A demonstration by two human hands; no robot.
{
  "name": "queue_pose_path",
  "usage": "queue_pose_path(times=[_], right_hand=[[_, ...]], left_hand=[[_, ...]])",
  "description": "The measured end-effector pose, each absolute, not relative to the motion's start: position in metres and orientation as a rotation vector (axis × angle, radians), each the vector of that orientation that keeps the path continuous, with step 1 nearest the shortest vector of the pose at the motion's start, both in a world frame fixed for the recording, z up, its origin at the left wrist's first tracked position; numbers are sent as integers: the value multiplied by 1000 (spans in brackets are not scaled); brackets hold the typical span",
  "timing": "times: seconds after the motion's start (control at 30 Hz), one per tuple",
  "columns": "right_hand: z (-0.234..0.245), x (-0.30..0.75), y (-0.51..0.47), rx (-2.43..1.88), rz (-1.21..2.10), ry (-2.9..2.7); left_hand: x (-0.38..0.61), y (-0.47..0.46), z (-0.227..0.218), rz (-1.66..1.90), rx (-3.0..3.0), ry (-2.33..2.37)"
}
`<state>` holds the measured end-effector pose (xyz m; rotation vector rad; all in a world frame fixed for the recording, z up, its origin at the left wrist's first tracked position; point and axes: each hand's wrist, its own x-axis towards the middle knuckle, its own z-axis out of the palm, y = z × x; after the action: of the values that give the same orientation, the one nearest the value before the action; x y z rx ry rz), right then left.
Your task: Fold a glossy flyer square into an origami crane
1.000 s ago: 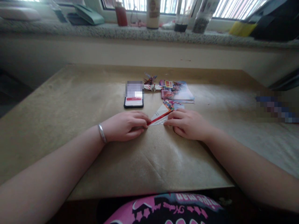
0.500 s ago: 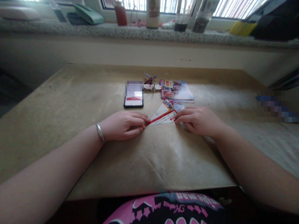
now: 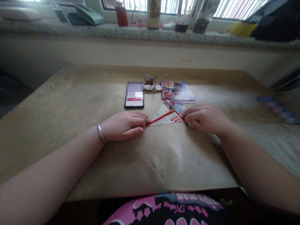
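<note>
A printed sheet of paper (image 3: 165, 119), folded into a pointed shape with red edges and a white face, lies on the table before me. My left hand (image 3: 126, 126), with a silver bangle at the wrist, holds the paper's narrow left tip under its fingertips. At the opposite end, my right hand (image 3: 201, 119) has its fingers closed on the right corner; the thumb is partly hidden. Part of the sheet's colourful print shows behind the folded flap.
Behind the paper lie a phone (image 3: 134, 101), a small folded paper piece (image 3: 152, 83) and a stack of printed leaflets (image 3: 181, 92). Bottles and jars stand on the stone windowsill (image 3: 136, 32). The table (image 3: 105, 168) has a brown covering.
My right hand has slid right along the paper to its corner, uncovering more of the red print on the flap. My left hand stays at the left tip.
</note>
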<state>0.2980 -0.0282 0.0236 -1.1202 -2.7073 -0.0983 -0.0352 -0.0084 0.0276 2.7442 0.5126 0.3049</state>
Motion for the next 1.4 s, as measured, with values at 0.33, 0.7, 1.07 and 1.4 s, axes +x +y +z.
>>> queue_pose_path(times=[0.33, 0.7, 1.07, 1.4], right_hand=[[14, 279, -31, -1545, -105, -2391], [7, 263, -30, -1378, 139, -2380], [-1, 260, -24, -1212, 200, -2362], [-5, 258, -23, -1068, 258, -2343]], left_hand=[[-31, -8, 18, 376, 2752, 637], [-28, -4, 13, 517, 2810, 603], [-26, 0, 8, 373, 2948, 686], [-25, -6, 14, 51, 2969, 785]])
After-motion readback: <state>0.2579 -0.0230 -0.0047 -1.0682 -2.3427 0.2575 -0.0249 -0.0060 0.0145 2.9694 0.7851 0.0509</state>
